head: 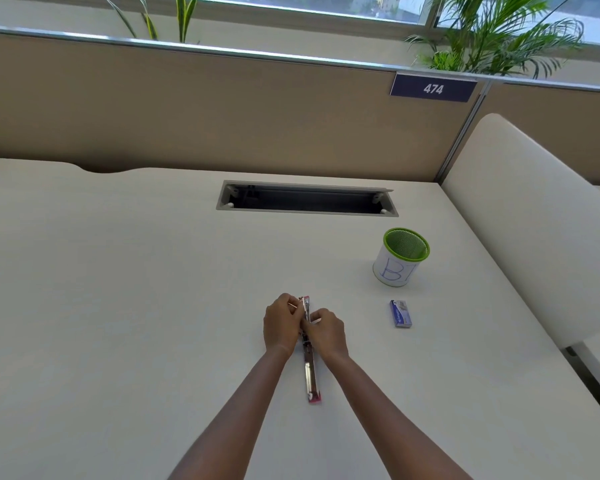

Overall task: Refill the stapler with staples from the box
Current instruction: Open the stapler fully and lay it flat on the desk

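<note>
A pink stapler (310, 372) lies swung fully open in a long line on the white desk (118, 306), its metal channel facing up. My left hand (280, 327) and my right hand (326, 332) meet over the stapler's far half, fingers closed on it from either side. Something thin and pale shows between my left fingers; whether it is a strip of staples I cannot tell. The small blue staple box (400, 313) lies on the desk to the right, apart from both hands, its top end open.
A white mesh cup with a green rim (400, 257) stands behind the staple box. A cable slot (307, 199) is cut into the desk further back. A tan partition (222, 112) closes the far side, and a cream cushioned divider (520, 216) runs along the right.
</note>
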{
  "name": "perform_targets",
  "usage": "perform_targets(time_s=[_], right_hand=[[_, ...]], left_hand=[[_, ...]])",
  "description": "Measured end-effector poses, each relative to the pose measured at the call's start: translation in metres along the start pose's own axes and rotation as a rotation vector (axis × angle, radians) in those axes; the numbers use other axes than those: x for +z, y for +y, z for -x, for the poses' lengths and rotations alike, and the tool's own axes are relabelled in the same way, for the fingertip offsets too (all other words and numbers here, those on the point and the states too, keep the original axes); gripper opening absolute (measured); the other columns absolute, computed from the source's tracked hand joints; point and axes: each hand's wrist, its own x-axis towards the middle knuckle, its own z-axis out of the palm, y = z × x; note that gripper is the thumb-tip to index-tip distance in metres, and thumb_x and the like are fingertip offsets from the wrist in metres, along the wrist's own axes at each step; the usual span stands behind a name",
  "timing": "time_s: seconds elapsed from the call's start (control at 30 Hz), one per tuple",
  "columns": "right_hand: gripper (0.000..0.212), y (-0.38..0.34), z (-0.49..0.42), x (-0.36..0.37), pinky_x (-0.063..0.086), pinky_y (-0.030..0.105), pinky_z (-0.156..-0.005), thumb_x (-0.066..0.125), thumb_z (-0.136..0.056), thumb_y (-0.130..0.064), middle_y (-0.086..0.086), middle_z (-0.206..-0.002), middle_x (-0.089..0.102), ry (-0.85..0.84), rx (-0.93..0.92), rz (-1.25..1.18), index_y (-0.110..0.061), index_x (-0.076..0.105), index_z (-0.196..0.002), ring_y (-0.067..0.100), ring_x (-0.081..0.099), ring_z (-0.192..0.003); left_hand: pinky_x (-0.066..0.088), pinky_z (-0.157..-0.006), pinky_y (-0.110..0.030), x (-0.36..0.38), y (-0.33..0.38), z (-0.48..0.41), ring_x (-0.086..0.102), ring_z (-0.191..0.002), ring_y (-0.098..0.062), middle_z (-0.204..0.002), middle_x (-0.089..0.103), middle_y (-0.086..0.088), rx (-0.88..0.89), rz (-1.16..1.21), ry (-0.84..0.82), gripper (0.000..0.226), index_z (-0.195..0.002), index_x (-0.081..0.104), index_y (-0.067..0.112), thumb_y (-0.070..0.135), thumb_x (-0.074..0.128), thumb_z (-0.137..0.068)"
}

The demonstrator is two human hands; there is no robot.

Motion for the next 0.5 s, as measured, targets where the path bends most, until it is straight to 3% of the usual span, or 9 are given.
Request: perform_targets(time_s=[0.2,0.4,0.5], right_hand=[[0.026,0.0024,-0.0033,-0.0006,0.045,0.03,-0.073,0.063,-0.083,-0.023,0.014,-0.101,0.068,0.008,-0.06,0.079,-0.002,0.061,-0.098,0.029,0.064,-0.093],[0.031,-0.0048,-0.0068,-0.0047,0.04,0.025,-0.07,0.048,-0.087,-0.009,0.014,-0.107,0.06,0.012,-0.22,0.148,-0.014,0.053,-0.118,0.022,0.059,-0.091],[0.033,-0.0068,-0.0096,-0.0085,0.038,0.023,-0.071,0.04,-0.088,-0.003,0.01,-0.107,0.059,0.014,-0.311,0.189,-0.015,0.059,-0.113,0.018,0.056,-0.089]], left_hand=[[0.056,-0.081,-0.041,0.0009,-0.0074,-0.0049,0.063,-0.074,-0.026,-0.092,0.072,-0.024,-0.143,0.164,0.012,0.015,-0.092,0.068,-0.004,0.005,0.059,-0.085],[0.054,-0.074,-0.037,0.0023,-0.0056,-0.0035,0.06,-0.071,-0.023,-0.087,0.071,-0.019,-0.034,0.08,0.017,0.014,-0.09,0.066,-0.003,0.008,0.056,-0.088],[0.047,-0.067,-0.033,0.002,-0.0044,-0.0024,0.06,-0.075,-0.025,-0.085,0.067,-0.014,0.052,-0.045,-0.009,0.016,-0.089,0.064,-0.001,0.011,0.053,-0.09]])
